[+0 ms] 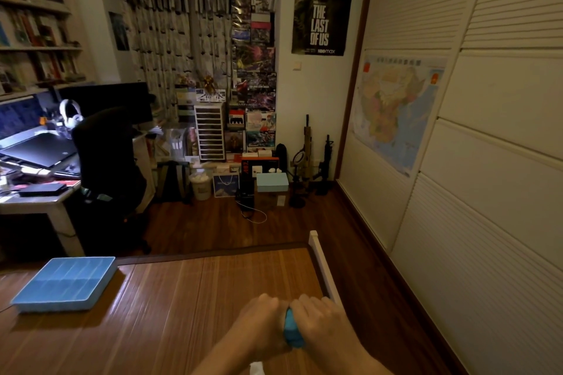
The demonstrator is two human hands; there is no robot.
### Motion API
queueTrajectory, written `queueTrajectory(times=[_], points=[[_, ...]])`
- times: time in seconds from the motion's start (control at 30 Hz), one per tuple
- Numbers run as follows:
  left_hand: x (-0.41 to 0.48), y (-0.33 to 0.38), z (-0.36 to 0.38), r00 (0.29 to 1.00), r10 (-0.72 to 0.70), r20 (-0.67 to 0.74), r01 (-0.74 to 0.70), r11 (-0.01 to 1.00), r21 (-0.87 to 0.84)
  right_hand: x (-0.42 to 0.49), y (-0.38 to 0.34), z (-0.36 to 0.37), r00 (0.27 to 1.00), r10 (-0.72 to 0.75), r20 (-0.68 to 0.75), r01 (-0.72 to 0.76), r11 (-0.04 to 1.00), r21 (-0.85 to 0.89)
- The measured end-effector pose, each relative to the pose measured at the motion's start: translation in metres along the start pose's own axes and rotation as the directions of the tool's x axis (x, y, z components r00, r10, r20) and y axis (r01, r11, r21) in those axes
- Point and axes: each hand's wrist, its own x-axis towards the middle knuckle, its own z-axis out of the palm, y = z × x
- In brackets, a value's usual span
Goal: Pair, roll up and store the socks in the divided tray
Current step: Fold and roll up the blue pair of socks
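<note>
Nearest us, our left hand (259, 324) and right hand (324, 323) meet, the fingers of both curled round a bright blue rolled sock bundle (293, 333) over the brown slatted bamboo mat (170, 298). The light blue divided plastic tray (65, 283) lies at the mat's far left corner, well apart from our hands. Beyond it we see a dark wooden floor (213, 222), a black office chair (106, 155) at left, white louvred wardrobe doors (493, 176) at right and stacked boxes (256, 70) against the far wall.

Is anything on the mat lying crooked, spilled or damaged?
Only the blue tray: it lies turned askew at the far left corner of the mat, apart from the left hand and right hand, which grip a blue sock. Nothing looks spilled or damaged.
</note>
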Motion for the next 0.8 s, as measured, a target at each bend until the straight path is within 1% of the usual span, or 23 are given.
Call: queueTrajectory(times=[0.03, 0.07, 0.1, 0.13, 0.17, 0.2, 0.23, 0.27, 0.3, 0.33, 0.37, 0.43, 0.47, 0.5, 0.57, 0.63, 0.7, 0.8], points=[[-0.001, 0.000, 0.002, 1.000, 0.011, -0.021, -0.011, 1.000, -0.022, -0.001, 0.001, -0.001, 1.000, 0.025, 0.012, -0.025, 1.000, 0.004], [-0.003, -0.001, 0.004, 0.999, 0.026, -0.048, -0.029, 0.997, -0.066, -0.001, 0.003, -0.003, 0.996, 0.057, 0.071, -0.059, 0.998, 0.023], [-0.004, -0.003, 0.006, 0.996, 0.042, -0.082, -0.052, 0.990, -0.128, 0.001, 0.004, -0.003, 0.983, 0.114, 0.145, -0.128, 0.988, 0.089], [-0.006, -0.006, 0.007, 0.991, 0.053, -0.123, -0.077, 0.976, -0.205, 0.001, 0.005, -0.004, 0.954, 0.206, 0.219, -0.249, 0.949, 0.192], [-0.007, -0.011, 0.009, 0.986, 0.054, -0.160, -0.101, 0.948, -0.303, 0.002, 0.005, -0.007, 0.902, 0.304, 0.305, -0.396, 0.865, 0.307], [-0.009, -0.016, 0.010, 0.982, 0.044, -0.184, -0.120, 0.895, -0.429, 0.004, 0.006, -0.010, 0.838, 0.383, 0.390, -0.533, 0.731, 0.427], [-0.011, -0.020, 0.010, 0.983, 0.026, -0.180, -0.127, 0.808, -0.576, 0.005, 0.007, -0.012, 0.783, 0.416, 0.462, -0.621, 0.561, 0.547], [-0.013, -0.024, 0.010, 0.989, 0.011, -0.147, -0.113, 0.694, -0.711, 0.005, 0.009, -0.014, 0.747, 0.413, 0.521, -0.662, 0.397, 0.635], [-0.015, -0.027, 0.011, 0.996, 0.008, -0.094, -0.082, 0.572, -0.816, 0.005, 0.010, -0.015, 0.726, 0.390, 0.566, -0.678, 0.269, 0.684], [-0.017, -0.030, 0.013, 0.999, 0.021, -0.040, -0.045, 0.450, -0.892, 0.004, 0.011, -0.016, 0.710, 0.364, 0.603, -0.690, 0.193, 0.697], [-0.018, -0.032, 0.017, 0.999, 0.045, 0.006, -0.009, 0.329, -0.944, 0.003, 0.011, -0.017, 0.696, 0.337, 0.634, -0.703, 0.140, 0.698], [-0.018, -0.034, 0.026, 0.993, 0.094, 0.071, 0.060, 0.113, -0.992, 0.002, 0.008, -0.018, 0.683, 0.286, 0.672, -0.709, 0.042, 0.703], [-0.017, -0.032, 0.031, 0.991, 0.105, 0.084, 0.080, 0.042, -0.996, 0.002, 0.007, -0.019, 0.685, 0.257, 0.682, -0.703, -0.017, 0.711], [-0.016, -0.031, 0.035, 0.992, 0.100, 0.082, 0.082, -0.003, -0.997, 0.002, 0.004, -0.018, 0.685, 0.225, 0.693, -0.697, -0.075, 0.713], [-0.014, -0.027, 0.044, 0.998, 0.053, 0.045, 0.050, -0.082, -0.995, 0.001, -0.001, -0.017, 0.668, 0.166, 0.725, -0.700, -0.192, 0.688], [-0.014, -0.023, 0.049, 1.000, -0.008, 0.030, 0.029, -0.125, -0.992, -0.002, -0.005, -0.012, 0.655, 0.140, 0.743, -0.690, -0.291, 0.663], [-0.015, -0.019, 0.052, 0.998, -0.044, 0.034, 0.029, -0.094, -0.995, -0.004, -0.008, -0.005, 0.658, 0.149, 0.738, -0.667, -0.340, 0.663], [-0.016, -0.023, 0.059, 0.996, -0.076, 0.036, 0.036, -0.006, -0.999, -0.007, -0.012, 0.006, 0.652, 0.177, 0.737, -0.657, -0.354, 0.666]])
